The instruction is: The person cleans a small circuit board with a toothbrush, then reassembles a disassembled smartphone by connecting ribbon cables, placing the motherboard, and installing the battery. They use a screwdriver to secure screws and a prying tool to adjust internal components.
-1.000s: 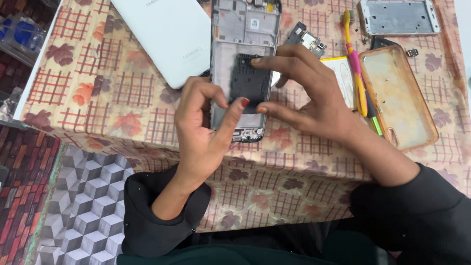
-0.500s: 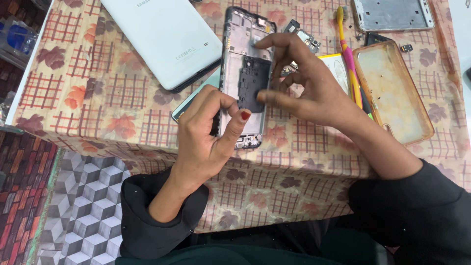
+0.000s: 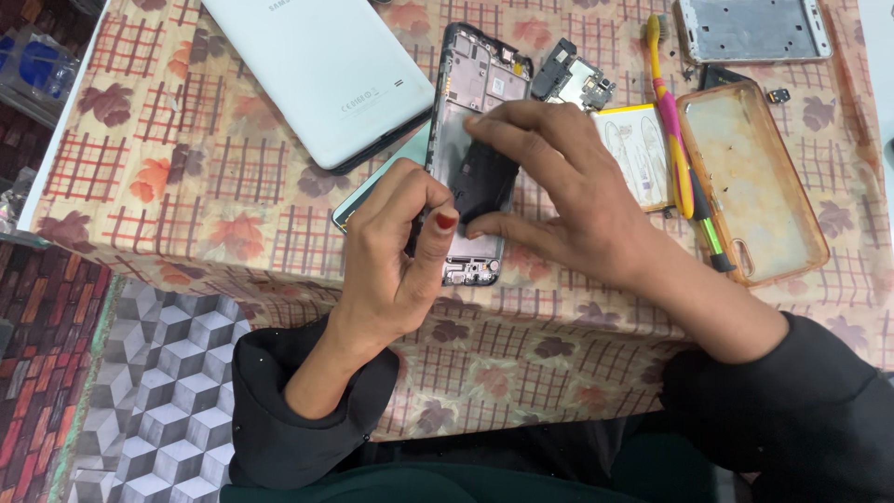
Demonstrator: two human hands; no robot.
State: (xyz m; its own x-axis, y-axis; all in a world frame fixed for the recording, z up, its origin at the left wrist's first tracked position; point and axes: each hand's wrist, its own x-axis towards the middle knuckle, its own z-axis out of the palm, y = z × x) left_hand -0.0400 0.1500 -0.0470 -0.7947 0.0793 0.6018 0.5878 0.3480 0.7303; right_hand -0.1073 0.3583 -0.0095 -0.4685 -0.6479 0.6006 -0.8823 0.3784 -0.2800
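A table (image 3: 186, 186) stands covered by a beige cloth (image 3: 521, 373) printed with red grids and orange leaves, which hangs over the near edge. Beside it lies a floor (image 3: 140, 391) of grey cube-pattern tiles, with red brick-pattern tiles (image 3: 37, 354) farther left. Light is even.

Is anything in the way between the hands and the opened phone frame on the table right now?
Nothing visible is. The left hand grips the opened phone frame at its lower left edge, and the right hand lies across its middle, fingertips on the black part inside. The white tablet and the battery lie off to the sides.
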